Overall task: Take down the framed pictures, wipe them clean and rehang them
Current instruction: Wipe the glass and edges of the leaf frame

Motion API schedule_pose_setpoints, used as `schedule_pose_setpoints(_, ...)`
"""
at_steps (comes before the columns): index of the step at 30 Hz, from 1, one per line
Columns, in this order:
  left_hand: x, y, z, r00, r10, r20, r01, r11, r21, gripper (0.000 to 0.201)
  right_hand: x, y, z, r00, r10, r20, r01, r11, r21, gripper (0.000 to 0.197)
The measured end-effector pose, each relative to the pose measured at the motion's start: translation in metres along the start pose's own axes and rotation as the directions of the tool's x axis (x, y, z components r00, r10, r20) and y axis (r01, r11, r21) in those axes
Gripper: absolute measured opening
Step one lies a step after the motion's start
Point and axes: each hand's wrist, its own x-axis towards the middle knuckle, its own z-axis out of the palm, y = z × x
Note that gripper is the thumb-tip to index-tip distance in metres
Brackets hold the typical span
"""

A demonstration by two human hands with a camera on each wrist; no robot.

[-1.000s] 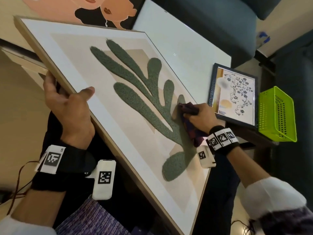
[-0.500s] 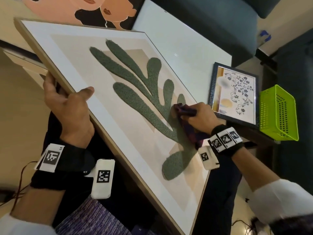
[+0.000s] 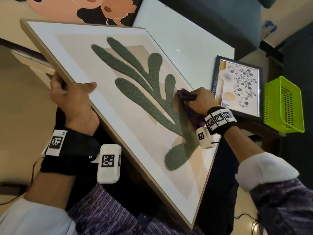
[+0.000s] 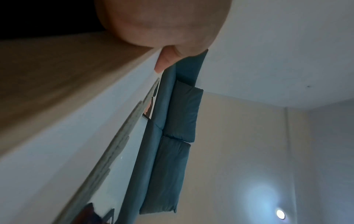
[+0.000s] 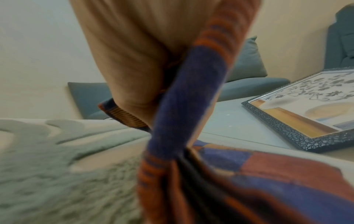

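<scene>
The large wood-framed leaf picture [image 3: 118, 102] lies tilted across the person's lap, its far edge over the white tabletop [image 3: 186, 39]. The left hand [image 3: 71, 100] grips its near-left rail, thumb on the front and fingers curled behind, while the right hand [image 3: 199, 100] has its fingers closed on a blue-and-orange checked cloth [image 5: 187, 106] pressed on the picture's face by the green leaf shape. Just beyond the right fingers a small dark-framed floral picture [image 3: 237, 87] lies flat on the tabletop, with a green plastic basket [image 3: 284, 106] beside it.

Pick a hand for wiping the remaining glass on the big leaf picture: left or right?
Right. The right hand grips the cloth against the leaf picture; the left hand grips its frame edge, steadying it.
</scene>
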Motion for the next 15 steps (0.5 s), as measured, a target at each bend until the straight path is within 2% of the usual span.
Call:
schedule_pose_setpoints(3, 0.003, 0.002, 0.005, 0.998, -0.041, -0.056, 0.043, 0.999, 0.023, 0.055, -0.020, 0.002, 0.000, 0.995, -0.076, 0.058, 0.076, 0.997, 0.002, 0.024)
schedule_pose_setpoints(6, 0.007, 0.003, 0.008, 0.989, -0.108, -0.099, 0.111, 0.994, 0.023, 0.043, -0.019, 0.004, -0.001, 0.997, -0.068, 0.026, 0.067, 0.997, 0.028, 0.027)
schedule_pose_setpoints(8, 0.009, 0.003, 0.008, 0.986, -0.129, -0.102, 0.131, 0.991, 0.013, 0.041, -0.008, 0.003, 0.000, 0.999, -0.021, -0.026, 0.022, 1.000, 0.021, 0.023)
schedule_pose_setpoints(11, 0.012, 0.003, 0.008, 0.983, -0.130, -0.129, 0.136, 0.990, 0.039, 0.036, 0.008, 0.002, -0.003, 0.999, 0.026, -0.038, -0.025, 0.999, 0.025, 0.025)
schedule_pose_setpoints(15, 0.020, -0.001, 0.006, 0.977, -0.146, -0.155, 0.151, 0.988, 0.020, 0.044, 0.006, 0.002, -0.010, 1.000, -0.027, -0.005, 0.028, 0.997, 0.077, 0.024)
